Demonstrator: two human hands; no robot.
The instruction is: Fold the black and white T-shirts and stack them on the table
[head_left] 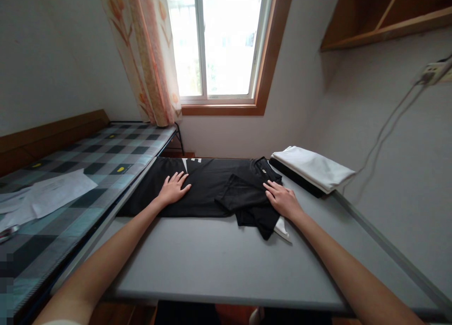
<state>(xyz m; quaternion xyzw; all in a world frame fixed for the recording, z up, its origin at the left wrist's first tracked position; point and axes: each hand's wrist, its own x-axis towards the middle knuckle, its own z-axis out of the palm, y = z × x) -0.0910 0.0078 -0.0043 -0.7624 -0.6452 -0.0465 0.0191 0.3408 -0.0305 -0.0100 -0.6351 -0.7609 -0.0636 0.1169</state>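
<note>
A black T-shirt lies across the grey table, folded lengthwise, with its collar at the right and a white print near its far left edge. The sleeves fold toward me at the right, and a bit of white fabric pokes out from under them. My left hand rests flat on the left part of the shirt with fingers spread. My right hand lies with fingers stretched out on the shirt's right end, just below the collar. Neither hand grips the cloth.
Folded white cloth sits on folded black cloth at the table's far right, by the wall. To the left is a bed with a checked mattress bearing papers. A power cord hangs at the right.
</note>
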